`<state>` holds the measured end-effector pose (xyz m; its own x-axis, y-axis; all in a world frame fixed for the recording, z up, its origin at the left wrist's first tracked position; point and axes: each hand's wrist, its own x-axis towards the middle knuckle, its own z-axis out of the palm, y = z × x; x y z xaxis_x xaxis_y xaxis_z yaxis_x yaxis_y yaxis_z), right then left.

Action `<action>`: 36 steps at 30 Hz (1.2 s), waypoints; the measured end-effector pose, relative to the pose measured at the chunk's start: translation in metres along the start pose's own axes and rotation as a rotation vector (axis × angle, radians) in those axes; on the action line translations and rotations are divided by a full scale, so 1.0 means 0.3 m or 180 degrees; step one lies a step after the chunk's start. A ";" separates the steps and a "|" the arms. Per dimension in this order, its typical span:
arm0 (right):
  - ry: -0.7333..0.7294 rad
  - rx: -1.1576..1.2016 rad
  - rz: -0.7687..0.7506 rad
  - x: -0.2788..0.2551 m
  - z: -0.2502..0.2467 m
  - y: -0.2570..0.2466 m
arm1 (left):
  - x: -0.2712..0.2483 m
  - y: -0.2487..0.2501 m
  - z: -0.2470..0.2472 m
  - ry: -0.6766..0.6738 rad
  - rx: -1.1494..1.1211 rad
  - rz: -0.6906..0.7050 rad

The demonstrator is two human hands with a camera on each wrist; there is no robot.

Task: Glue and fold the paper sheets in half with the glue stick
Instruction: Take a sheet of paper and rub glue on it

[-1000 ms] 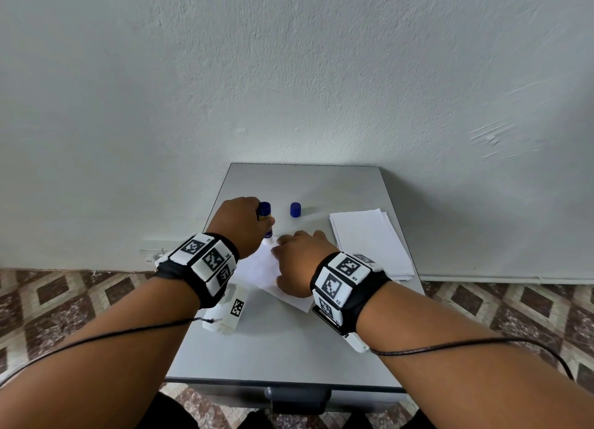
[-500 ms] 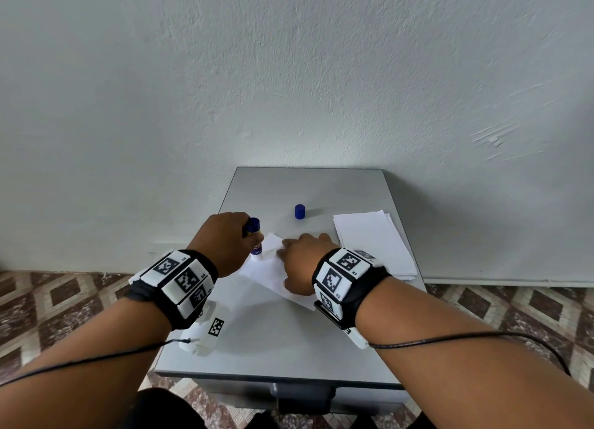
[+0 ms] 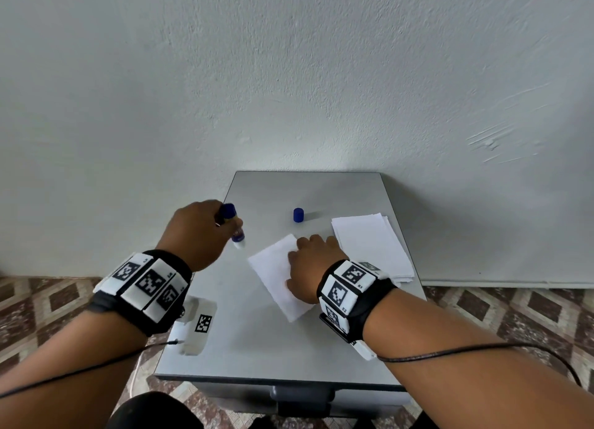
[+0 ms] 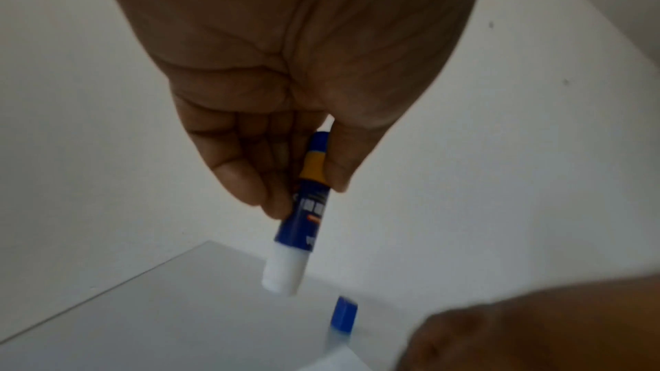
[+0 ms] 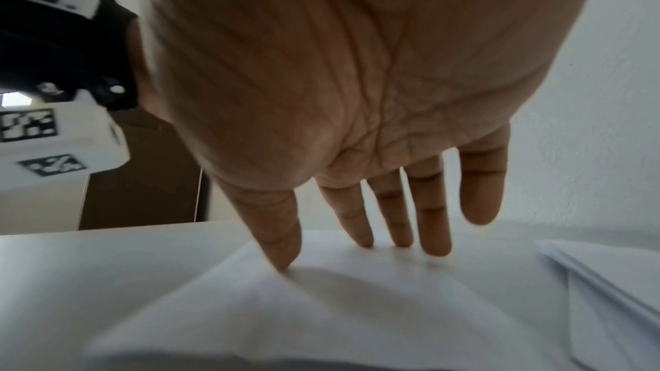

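Note:
A white paper sheet [image 3: 276, 272] lies skewed on the grey table [image 3: 257, 338]. My right hand [image 3: 313, 261] presses it flat with straight fingers [image 5: 434, 233], thumb tip on the paper [image 5: 321, 306]. My left hand [image 3: 196, 232] hovers left of the sheet and pinches an uncapped blue glue stick [image 3: 236, 232], white tip down; in the left wrist view the glue stick [image 4: 303, 219] hangs above the table between thumb and fingers. The blue cap [image 3: 298, 215] stands upright behind the sheet.
A stack of white paper sheets [image 3: 373, 245] lies at the table's right edge, just right of my right hand. A white tag block with a black marker [image 3: 197, 325] sits at the table's left edge. The wall is close behind.
My left hand has drawn the glue stick leftward off the sheet and lifted it. The right hand stays pressed on the paper.

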<state>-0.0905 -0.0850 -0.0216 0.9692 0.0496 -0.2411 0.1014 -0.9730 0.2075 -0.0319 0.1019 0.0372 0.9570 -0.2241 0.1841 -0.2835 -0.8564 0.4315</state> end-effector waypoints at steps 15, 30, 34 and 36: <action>-0.0050 0.0274 -0.0445 0.024 -0.027 0.036 | 0.063 0.090 0.134 -0.0188 -0.0160 -0.0002; 0.0184 0.0358 -0.0340 0.023 -0.023 0.036 | 0.097 0.133 0.207 -0.0424 0.0082 0.0184; 0.0179 0.0395 -0.0323 0.021 -0.021 0.034 | 0.076 0.130 0.188 -0.0492 0.0205 0.0251; 0.0160 0.0400 -0.0325 0.022 -0.020 0.033 | 0.056 0.121 0.173 -0.0511 0.0231 0.0280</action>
<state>-0.0817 -0.0929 -0.0154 0.9656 0.1579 -0.2065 0.1742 -0.9827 0.0633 -0.0228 0.0430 0.0101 0.9278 -0.3658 0.0726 -0.3669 -0.8603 0.3540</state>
